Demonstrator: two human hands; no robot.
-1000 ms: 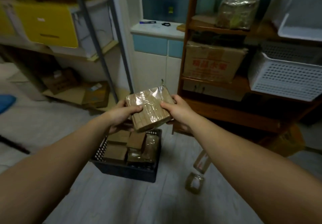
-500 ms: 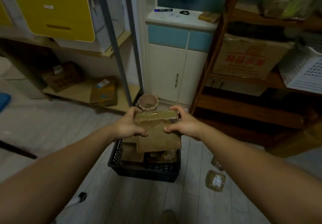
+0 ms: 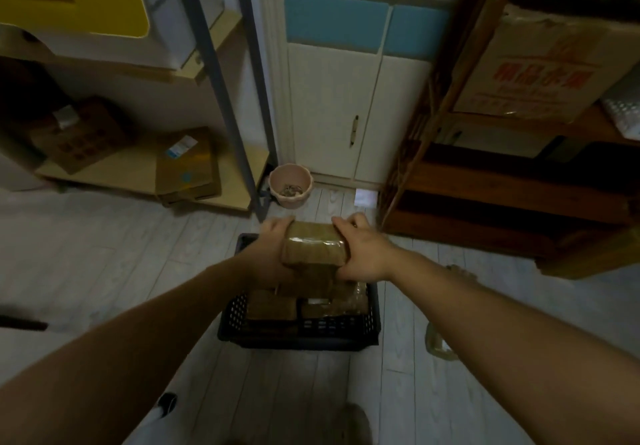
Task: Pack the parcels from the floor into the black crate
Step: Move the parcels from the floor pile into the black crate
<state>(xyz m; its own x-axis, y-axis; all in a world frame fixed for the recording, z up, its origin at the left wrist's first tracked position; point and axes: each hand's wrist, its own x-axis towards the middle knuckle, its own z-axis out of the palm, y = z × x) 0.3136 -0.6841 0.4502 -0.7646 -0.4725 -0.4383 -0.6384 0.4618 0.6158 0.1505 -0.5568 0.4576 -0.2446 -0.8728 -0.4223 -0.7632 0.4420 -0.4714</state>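
Observation:
A brown, tape-wrapped parcel (image 3: 314,244) is held between both hands just above the far half of the black crate (image 3: 301,335). My left hand (image 3: 272,250) grips its left end and my right hand (image 3: 363,254) grips its right end. The crate stands on the pale wooden floor and holds several brown parcels (image 3: 272,307) stacked close together. Another taped parcel (image 3: 437,342) lies on the floor to the right of the crate, partly hidden by my right forearm.
A pink pot (image 3: 290,186) stands on the floor behind the crate, in front of a white cabinet (image 3: 332,108). A metal shelf rack (image 3: 221,98) with cardboard boxes is at the left. A wooden shelf unit (image 3: 485,202) is at the right.
Both hands have lowered the parcel from chest height down to just above the crate, and tipped it flatter. My head has tilted down, so the crate sits nearer the centre.

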